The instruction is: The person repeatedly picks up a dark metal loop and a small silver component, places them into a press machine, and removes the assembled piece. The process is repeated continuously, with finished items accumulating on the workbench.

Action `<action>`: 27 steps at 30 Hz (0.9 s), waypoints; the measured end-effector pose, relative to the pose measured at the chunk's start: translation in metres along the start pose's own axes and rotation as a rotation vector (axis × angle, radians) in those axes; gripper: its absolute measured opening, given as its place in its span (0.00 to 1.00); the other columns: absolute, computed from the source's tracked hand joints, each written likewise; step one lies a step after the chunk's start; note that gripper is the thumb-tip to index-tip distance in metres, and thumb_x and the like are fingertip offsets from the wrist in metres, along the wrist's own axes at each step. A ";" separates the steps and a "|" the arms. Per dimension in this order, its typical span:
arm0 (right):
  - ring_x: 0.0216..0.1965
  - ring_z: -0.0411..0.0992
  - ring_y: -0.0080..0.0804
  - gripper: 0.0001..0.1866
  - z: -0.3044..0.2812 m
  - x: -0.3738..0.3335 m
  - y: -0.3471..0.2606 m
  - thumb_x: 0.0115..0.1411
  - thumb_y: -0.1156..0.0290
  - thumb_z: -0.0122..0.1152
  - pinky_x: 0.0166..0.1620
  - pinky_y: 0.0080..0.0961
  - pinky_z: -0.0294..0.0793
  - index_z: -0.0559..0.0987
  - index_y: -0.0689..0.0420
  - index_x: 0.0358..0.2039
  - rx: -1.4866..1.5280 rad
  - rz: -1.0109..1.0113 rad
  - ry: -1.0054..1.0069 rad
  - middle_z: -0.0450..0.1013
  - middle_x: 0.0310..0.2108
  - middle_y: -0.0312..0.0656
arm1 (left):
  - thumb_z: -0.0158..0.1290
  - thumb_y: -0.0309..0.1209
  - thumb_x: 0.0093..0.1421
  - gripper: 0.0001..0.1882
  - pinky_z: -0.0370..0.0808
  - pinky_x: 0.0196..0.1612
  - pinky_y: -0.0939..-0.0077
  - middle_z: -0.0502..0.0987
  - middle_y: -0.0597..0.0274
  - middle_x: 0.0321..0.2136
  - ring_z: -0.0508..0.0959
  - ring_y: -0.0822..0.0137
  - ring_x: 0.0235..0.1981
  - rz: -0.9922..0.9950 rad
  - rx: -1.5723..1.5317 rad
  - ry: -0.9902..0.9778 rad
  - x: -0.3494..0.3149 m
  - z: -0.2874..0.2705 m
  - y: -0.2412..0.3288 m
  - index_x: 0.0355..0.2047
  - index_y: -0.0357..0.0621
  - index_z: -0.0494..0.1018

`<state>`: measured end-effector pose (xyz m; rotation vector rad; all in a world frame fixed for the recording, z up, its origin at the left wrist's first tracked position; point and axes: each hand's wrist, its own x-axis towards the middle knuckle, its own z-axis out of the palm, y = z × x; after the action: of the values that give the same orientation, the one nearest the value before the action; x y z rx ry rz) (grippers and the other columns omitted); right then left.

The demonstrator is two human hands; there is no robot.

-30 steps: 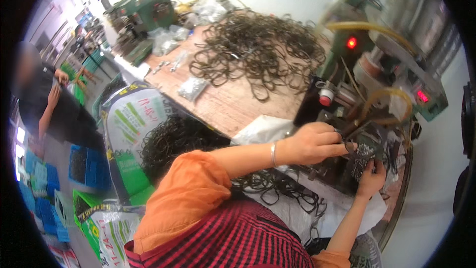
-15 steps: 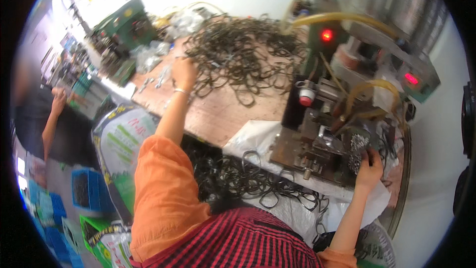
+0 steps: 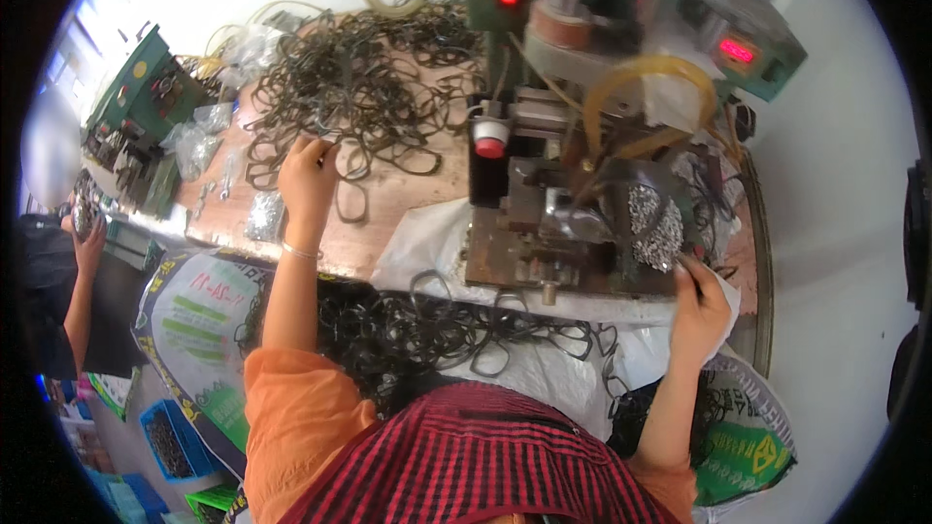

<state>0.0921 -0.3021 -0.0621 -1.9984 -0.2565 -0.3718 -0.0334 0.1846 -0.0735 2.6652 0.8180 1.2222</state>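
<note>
My left hand [image 3: 309, 180] is closed at the near edge of a tangled heap of dark spectacle frames [image 3: 349, 78]. A dark spectacle frame [image 3: 351, 202] hangs from its fingers, one rim loop over the bare wood. On the right, my right hand [image 3: 699, 315] has thumb and fingertips pinched together at the near edge of a pile of small silver metal parts [image 3: 653, 228]. Whatever lies between those fingertips is too small to make out. Beside the pile stands the press machine [image 3: 553, 213], with a metal fixture under its head and a red-and-white button [image 3: 490, 139].
More dark frames [image 3: 417, 330] lie below the table's front edge, by white plastic sheeting [image 3: 422, 243]. Small clear bags [image 3: 264, 216] rest at the left. A green machine [image 3: 146, 87] stands far left, near another person's hand [image 3: 89, 233]. Printed sacks [image 3: 209, 330] flank me.
The view has swung right. My left hand has drawn back from the heap with a spectacle frame. My right hand has shifted to the near edge of the silver parts.
</note>
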 end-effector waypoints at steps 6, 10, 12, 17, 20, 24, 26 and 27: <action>0.37 0.77 0.31 0.12 0.090 0.038 -0.052 0.54 0.76 0.68 0.45 0.25 0.73 0.81 0.59 0.40 0.292 -0.143 -0.106 0.79 0.35 0.43 | 0.59 0.24 0.57 0.03 0.72 0.28 0.74 0.80 0.53 0.27 0.77 0.65 0.24 -0.223 -0.581 0.045 -0.005 0.002 0.058 0.30 0.37 0.80; 0.37 0.74 0.23 0.18 0.109 0.020 -0.054 0.57 0.79 0.65 0.43 0.18 0.72 0.75 0.64 0.48 0.669 0.057 -0.180 0.77 0.37 0.40 | 0.57 0.18 0.57 0.02 0.73 0.29 0.76 0.79 0.53 0.28 0.77 0.65 0.26 0.303 -0.590 0.127 -0.077 -0.028 0.115 0.31 0.34 0.78; 0.38 0.74 0.23 0.19 0.108 0.021 -0.060 0.57 0.79 0.65 0.43 0.18 0.72 0.74 0.65 0.49 0.777 0.114 -0.198 0.77 0.37 0.41 | 0.56 0.17 0.58 0.02 0.74 0.30 0.77 0.79 0.54 0.29 0.78 0.64 0.28 0.467 -0.627 0.088 -0.084 -0.048 0.160 0.31 0.31 0.78; 0.41 0.74 0.25 0.22 0.102 0.030 -0.074 0.56 0.81 0.64 0.44 0.21 0.73 0.72 0.65 0.52 0.917 0.191 -0.331 0.78 0.39 0.43 | 0.55 0.17 0.54 0.03 0.70 0.25 0.76 0.75 0.59 0.25 0.75 0.64 0.23 0.478 -0.756 0.390 -0.035 -0.046 0.196 0.27 0.37 0.76; 0.43 0.74 0.27 0.24 0.098 0.027 -0.093 0.55 0.82 0.64 0.49 0.22 0.70 0.70 0.66 0.53 0.888 0.298 -0.302 0.77 0.41 0.44 | 0.51 0.21 0.60 0.05 0.69 0.27 0.80 0.73 0.63 0.23 0.74 0.70 0.25 0.303 -0.222 0.824 -0.013 -0.117 0.219 0.26 0.37 0.73; 0.50 0.72 0.32 0.29 0.084 0.004 -0.098 0.59 0.81 0.60 0.57 0.26 0.66 0.64 0.68 0.61 0.914 0.210 -0.337 0.75 0.47 0.50 | 0.51 0.22 0.60 0.06 0.72 0.30 0.78 0.74 0.62 0.25 0.75 0.69 0.30 0.409 -1.055 0.736 -0.025 -0.140 0.190 0.25 0.36 0.71; 0.54 0.71 0.33 0.32 0.069 0.003 -0.101 0.62 0.78 0.58 0.59 0.26 0.64 0.60 0.67 0.65 0.595 0.005 -0.444 0.74 0.50 0.51 | 0.52 0.17 0.55 0.03 0.73 0.30 0.76 0.76 0.58 0.28 0.77 0.65 0.31 0.461 -0.574 0.387 -0.044 -0.124 0.183 0.24 0.35 0.71; 0.55 0.71 0.42 0.26 0.063 0.008 -0.093 0.61 0.76 0.58 0.60 0.27 0.64 0.69 0.64 0.60 0.524 -0.019 -0.450 0.73 0.53 0.53 | 0.53 0.15 0.52 0.04 0.74 0.31 0.75 0.77 0.57 0.30 0.77 0.62 0.32 0.507 -0.599 0.283 -0.044 -0.106 0.190 0.23 0.36 0.72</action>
<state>0.0771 -0.2045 -0.0076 -1.5369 -0.5912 0.1361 -0.0523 -0.0132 0.0248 2.2707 -0.2284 1.6455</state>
